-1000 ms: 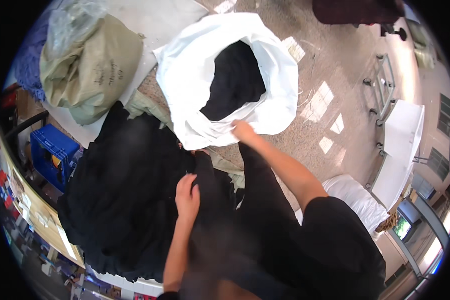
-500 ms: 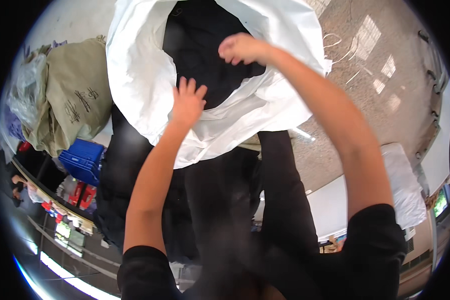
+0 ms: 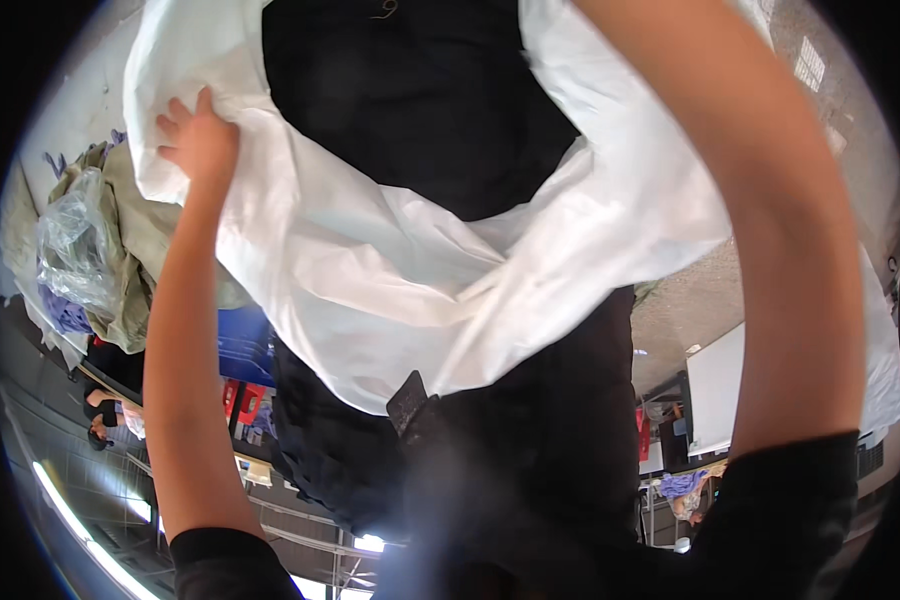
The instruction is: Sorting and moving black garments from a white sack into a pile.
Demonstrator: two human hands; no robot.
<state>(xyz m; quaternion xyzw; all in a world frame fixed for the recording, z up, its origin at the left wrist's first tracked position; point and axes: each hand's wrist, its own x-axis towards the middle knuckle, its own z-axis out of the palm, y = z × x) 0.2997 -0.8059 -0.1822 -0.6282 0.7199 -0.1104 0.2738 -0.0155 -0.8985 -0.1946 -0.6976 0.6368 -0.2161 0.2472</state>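
Note:
A large white sack [image 3: 370, 260] is spread wide in front of me, its rim folded outward. Black cloth [image 3: 420, 100] fills its mouth, with a thin light thread lying on it near the top edge. My left hand [image 3: 202, 145] rests against the white material on the left side, fingers spread and holding nothing. Across the sack's right side my right forearm reaches up and out of the picture at the top, so that hand is hidden. Below the sack's near edge hangs a small dark flat piece [image 3: 407, 403] whose kind I cannot make out.
On the left, an olive sack [image 3: 150, 225] lies beside crumpled clear plastic [image 3: 75, 240]. Below them are a blue crate [image 3: 245, 345] and a red one [image 3: 240, 400]. Another person [image 3: 100, 415] is far left. A white bag [image 3: 880, 340] sits at the right, near a white panel [image 3: 715, 390].
My left hand has moved left from the sack's near inner rim onto its left side. My right hand has gone up out of view. The sack looks closer and larger.

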